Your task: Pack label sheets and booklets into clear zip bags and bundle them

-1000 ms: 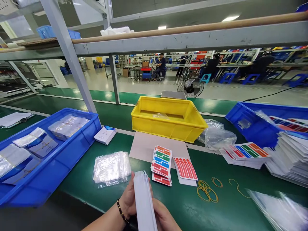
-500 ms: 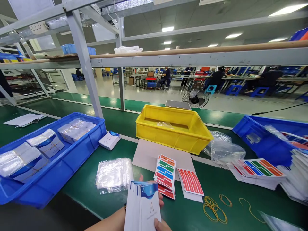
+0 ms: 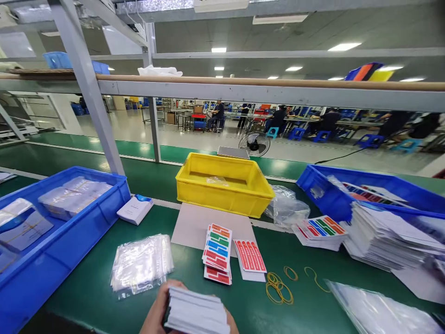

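A thick stack of white printed leaflets (image 3: 198,311) is held low at the front, its edges facing up. My left hand (image 3: 160,304) is closed around its left side. At the right side of the stack, my right hand (image 3: 232,321) shows only partly, closed against it. Just beyond lies a pile of clear plastic bags (image 3: 142,262). Colour-striped sticker sheets (image 3: 218,248) and red sticker sheets (image 3: 251,256) sit ahead to the right, partly on a pale sheet of card (image 3: 187,227). Several yellow rubber bands (image 3: 278,290) lie to their right.
A blue bin (image 3: 79,232) with bagged packs stands left, beside a small leaflet stack (image 3: 135,208). A yellow bin (image 3: 222,195) is at the centre back. On the right are another blue bin (image 3: 320,197), tall paper stacks (image 3: 385,236) and a plastic bag (image 3: 378,308). A shelf beam (image 3: 243,93) crosses above.
The leaflet stack has tipped from its printed face showing to its edges facing up, and both hands have shifted around it. The view has turned right.
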A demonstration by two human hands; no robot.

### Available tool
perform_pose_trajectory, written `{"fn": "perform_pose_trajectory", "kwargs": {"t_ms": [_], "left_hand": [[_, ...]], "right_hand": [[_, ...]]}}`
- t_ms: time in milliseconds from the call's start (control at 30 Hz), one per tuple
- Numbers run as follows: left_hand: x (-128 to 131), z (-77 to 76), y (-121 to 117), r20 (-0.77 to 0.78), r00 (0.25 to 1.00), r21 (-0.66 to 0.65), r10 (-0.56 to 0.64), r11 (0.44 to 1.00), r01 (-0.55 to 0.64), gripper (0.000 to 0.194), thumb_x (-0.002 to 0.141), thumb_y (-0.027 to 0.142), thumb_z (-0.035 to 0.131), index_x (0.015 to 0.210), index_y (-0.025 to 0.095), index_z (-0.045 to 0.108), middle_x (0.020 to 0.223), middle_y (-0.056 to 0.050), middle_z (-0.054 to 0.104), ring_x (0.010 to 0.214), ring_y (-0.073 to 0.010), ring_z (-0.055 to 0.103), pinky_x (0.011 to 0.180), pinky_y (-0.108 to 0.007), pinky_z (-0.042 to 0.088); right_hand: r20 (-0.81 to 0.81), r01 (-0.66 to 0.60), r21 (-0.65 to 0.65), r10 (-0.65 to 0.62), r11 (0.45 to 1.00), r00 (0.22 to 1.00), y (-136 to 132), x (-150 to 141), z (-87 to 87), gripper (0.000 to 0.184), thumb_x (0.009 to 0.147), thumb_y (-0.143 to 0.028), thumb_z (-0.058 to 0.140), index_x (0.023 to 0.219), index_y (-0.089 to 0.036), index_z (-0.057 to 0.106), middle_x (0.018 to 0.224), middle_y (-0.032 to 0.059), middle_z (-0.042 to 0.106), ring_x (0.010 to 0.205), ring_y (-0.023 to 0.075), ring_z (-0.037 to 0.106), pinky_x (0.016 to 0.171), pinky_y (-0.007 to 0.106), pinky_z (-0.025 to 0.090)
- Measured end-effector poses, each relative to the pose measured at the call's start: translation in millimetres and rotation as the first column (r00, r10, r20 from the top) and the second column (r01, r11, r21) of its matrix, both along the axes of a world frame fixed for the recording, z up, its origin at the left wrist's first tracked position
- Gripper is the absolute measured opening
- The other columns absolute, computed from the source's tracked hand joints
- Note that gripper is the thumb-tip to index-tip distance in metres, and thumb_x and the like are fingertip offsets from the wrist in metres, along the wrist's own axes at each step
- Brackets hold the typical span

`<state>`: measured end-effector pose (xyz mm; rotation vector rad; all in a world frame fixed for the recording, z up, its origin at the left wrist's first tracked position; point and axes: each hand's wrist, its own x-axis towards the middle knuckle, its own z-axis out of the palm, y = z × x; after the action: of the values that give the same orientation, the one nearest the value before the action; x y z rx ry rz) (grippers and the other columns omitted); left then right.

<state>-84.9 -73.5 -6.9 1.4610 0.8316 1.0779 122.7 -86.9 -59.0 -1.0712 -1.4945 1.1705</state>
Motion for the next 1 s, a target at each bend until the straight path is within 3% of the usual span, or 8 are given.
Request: {"fn": "perform_pose_trajectory", "kwargs": {"t_ms": [100, 267, 367, 500, 633, 767, 900, 1000], "left_hand": [[0, -23.7, 1, -0.029, 1.000, 0.134, 0.010, 0.991, -0.006, 0.055, 0.065, 0.045, 0.068, 0.114, 0.026, 0.052, 0.109, -0.009, 0.059, 0.107, -0.0315, 0.051, 0.102, -0.046, 0.030], [17, -48.6, -7, -0.020, 0.997, 0.043, 0.074, 0.996, -0.074, 0.069, 0.066, 0.053, 0.064, 0.126, 0.026, 0.043, 0.123, -0.012, 0.053, 0.114, -0.0335, 0.048, 0.104, -0.049, 0.024], [29, -53.8, -14, 0.020, 0.990, 0.056, 0.142, 0.988, -0.142, 0.092, 0.064, 0.061, 0.061, 0.139, 0.026, 0.021, 0.143, -0.016, 0.032, 0.131, -0.0364, 0.026, 0.106, -0.051, 0.019], [30, -52.1, -13, -0.047, 0.998, 0.094, 0.044, 0.995, -0.040, 0.101, 0.063, 0.054, 0.067, 0.141, 0.030, 0.008, 0.148, -0.015, 0.021, 0.134, -0.0349, 0.017, 0.107, -0.050, 0.016], [23, -53.6, -10, -0.120, 0.993, 0.065, 0.015, 0.998, -0.008, 0.102, 0.063, 0.040, 0.073, 0.140, 0.033, 0.007, 0.147, -0.013, 0.026, 0.134, -0.0331, 0.022, 0.107, -0.049, 0.021], [26, -60.2, -14, -0.072, 0.996, 0.018, 0.050, 0.999, -0.049, 0.073, 0.068, 0.037, 0.068, 0.131, 0.022, 0.034, 0.115, -0.014, 0.058, 0.114, -0.0307, 0.050, 0.099, -0.044, 0.034], [28, -67.7, -16, -0.036, 0.992, 0.004, 0.117, 0.993, -0.117, 0.061, 0.065, 0.037, 0.069, 0.119, 0.020, 0.045, 0.098, -0.010, 0.062, 0.101, -0.0281, 0.057, 0.093, -0.041, 0.038], [22, -77.9, -15, -0.103, 0.993, 0.011, 0.052, 0.999, -0.052, 0.061, 0.065, 0.032, 0.071, 0.119, 0.021, 0.046, 0.104, -0.011, 0.062, 0.102, -0.0285, 0.057, 0.095, -0.042, 0.038]], "right_hand": [[0.082, -0.037, 0.068, 0.031, 0.997, 0.996, 8, 8, -11.0, 0.034, 0.071, -0.051, 0.061, 0.090, -0.024, 0.069, 0.094, 0.0094, 0.069, 0.100, 0.0300, 0.059, 0.096, 0.043, 0.039], [-0.030, 0.061, -0.034, -0.062, 0.998, 0.998, -2, 4, -26.8, 0.062, 0.060, -0.062, 0.066, 0.107, -0.022, 0.058, 0.116, 0.0146, 0.058, 0.117, 0.0355, 0.046, 0.102, 0.047, 0.030], [-0.203, 0.145, -0.128, -0.169, 0.981, 0.964, -12, -9, -21.3, 0.087, 0.064, -0.069, 0.056, 0.133, -0.022, 0.030, 0.142, 0.0138, 0.033, 0.133, 0.0335, 0.022, 0.108, 0.049, 0.018], [-0.260, 0.148, -0.153, -0.184, 0.977, 0.948, -18, -22, -11.8, 0.084, 0.074, -0.072, 0.036, 0.137, -0.020, 0.019, 0.147, 0.0122, 0.023, 0.136, 0.0289, 0.013, 0.110, 0.046, 0.010], [-0.233, 0.128, -0.140, -0.158, 0.982, 0.959, -21, -21, -12.3, 0.088, 0.073, -0.074, 0.036, 0.139, -0.020, 0.016, 0.149, 0.0113, 0.018, 0.136, 0.0278, 0.011, 0.110, 0.044, 0.010], [-0.239, 0.067, 0.024, -0.060, 0.997, 0.969, -9, 3, 3.3, 0.097, 0.063, -0.084, 0.029, 0.136, -0.020, 0.028, 0.146, 0.0116, 0.027, 0.133, 0.0321, 0.021, 0.108, 0.045, 0.017], [0.133, 0.254, 0.206, -0.284, 0.945, 0.950, 25, 33, 42.3, 0.053, 0.086, -0.058, 0.031, 0.119, -0.022, 0.054, 0.136, 0.0099, 0.041, 0.129, 0.0305, 0.030, 0.106, 0.048, 0.022], [0.571, 0.077, 0.362, -0.286, 0.929, 0.769, 52, 32, 65.0, 0.035, 0.082, -0.037, 0.049, 0.113, -0.023, 0.059, 0.138, 0.0099, 0.039, 0.131, 0.0334, 0.024, 0.106, 0.054, 0.014]]}}
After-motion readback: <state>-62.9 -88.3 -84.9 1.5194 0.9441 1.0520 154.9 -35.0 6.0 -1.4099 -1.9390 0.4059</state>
